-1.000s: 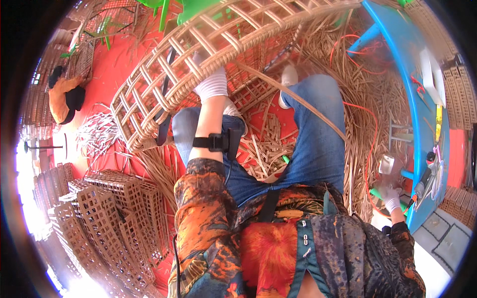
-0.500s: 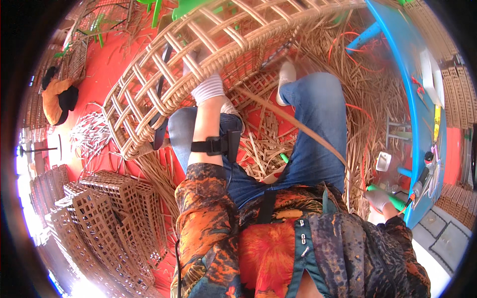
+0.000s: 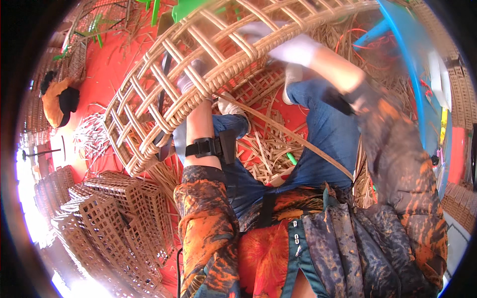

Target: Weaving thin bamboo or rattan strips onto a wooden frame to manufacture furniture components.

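A large woven rattan basket (image 3: pixel 213 84) with an open lattice side and a braided rim leans across my raised legs. My left hand (image 3: pixel 189 79), in a pale striped glove, reaches behind the lattice near the rim; its fingers are hidden by the weave. At the basket's upper right is my right hand (image 3: pixel 293 49), also in a pale glove. It is smeared by motion, so its grip and anything in it cannot be made out. A long flat brown strip (image 3: pixel 298 139) runs from the basket's rim down across to my right thigh.
Stacked brown lattice baskets (image 3: pixel 119 213) stand at lower left. Cut strips (image 3: pixel 266 154) and a small green-handled thing (image 3: pixel 291 158) lie between my legs on the red floor. A blue table (image 3: pixel 417 99) borders the right. A person in orange (image 3: pixel 59 102) crouches far left.
My right hand has left the blue table's lower end and come up to the basket's upper right. The basket has shifted slightly, and my left arm has moved a little left.
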Tool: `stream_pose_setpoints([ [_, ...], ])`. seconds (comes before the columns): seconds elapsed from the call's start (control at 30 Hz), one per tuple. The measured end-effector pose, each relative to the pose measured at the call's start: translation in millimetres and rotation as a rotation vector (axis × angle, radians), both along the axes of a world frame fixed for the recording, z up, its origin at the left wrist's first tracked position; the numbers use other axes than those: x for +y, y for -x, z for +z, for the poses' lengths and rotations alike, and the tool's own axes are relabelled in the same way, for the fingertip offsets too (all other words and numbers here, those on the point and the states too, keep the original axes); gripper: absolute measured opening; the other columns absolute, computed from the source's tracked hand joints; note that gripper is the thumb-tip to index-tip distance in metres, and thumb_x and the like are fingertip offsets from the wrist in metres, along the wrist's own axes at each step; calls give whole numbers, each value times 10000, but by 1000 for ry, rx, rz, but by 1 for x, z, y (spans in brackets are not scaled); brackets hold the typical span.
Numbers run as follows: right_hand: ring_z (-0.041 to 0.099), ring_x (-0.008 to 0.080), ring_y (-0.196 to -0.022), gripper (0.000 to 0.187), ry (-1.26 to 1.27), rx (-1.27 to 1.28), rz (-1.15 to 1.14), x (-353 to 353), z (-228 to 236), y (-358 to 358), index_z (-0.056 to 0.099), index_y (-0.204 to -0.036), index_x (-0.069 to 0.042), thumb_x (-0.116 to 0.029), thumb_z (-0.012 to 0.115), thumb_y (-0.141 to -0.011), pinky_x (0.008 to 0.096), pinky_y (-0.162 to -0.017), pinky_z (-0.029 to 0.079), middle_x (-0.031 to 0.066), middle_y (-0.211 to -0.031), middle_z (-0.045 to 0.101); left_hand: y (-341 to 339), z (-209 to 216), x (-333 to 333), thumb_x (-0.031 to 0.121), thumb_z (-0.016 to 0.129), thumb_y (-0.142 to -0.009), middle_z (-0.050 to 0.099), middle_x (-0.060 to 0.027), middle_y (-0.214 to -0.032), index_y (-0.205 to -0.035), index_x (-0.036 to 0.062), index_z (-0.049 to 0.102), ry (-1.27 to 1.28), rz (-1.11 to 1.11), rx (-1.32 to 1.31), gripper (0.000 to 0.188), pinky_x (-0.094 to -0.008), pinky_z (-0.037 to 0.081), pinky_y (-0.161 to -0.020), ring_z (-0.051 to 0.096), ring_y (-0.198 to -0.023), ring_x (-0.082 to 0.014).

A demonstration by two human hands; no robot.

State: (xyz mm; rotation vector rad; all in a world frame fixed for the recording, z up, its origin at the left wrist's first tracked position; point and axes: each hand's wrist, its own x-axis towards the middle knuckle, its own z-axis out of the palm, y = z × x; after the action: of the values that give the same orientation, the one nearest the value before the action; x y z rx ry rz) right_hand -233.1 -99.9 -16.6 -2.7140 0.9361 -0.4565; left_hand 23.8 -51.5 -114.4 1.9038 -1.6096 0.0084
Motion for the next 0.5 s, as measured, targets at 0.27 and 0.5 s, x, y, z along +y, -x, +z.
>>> stream_pose_setpoints([
  [0.27, 627, 270, -943, 307, -244, 61, 114, 3, 31, -76, 573, -1160, -122, -298, 506, -917, 374, -811, 507, 156, -1033, 639, -11, 4, 7, 245, 572, -843, 656, -119, -818, -858, 56, 636, 1, -16, 12, 200, -421, 507, -710, 640, -785, -317],
  [0.5, 626, 303, -838, 258, -100, 188, 3, 41, 33, -19, 599, -1003, -104, -326, 498, -918, 409, -710, 506, 133, -902, 636, 11, 15, 25, 259, 585, -837, 655, -126, -818, -863, 56, 635, 132, -86, 63, 210, -422, 507, -709, 639, -782, -322],
])
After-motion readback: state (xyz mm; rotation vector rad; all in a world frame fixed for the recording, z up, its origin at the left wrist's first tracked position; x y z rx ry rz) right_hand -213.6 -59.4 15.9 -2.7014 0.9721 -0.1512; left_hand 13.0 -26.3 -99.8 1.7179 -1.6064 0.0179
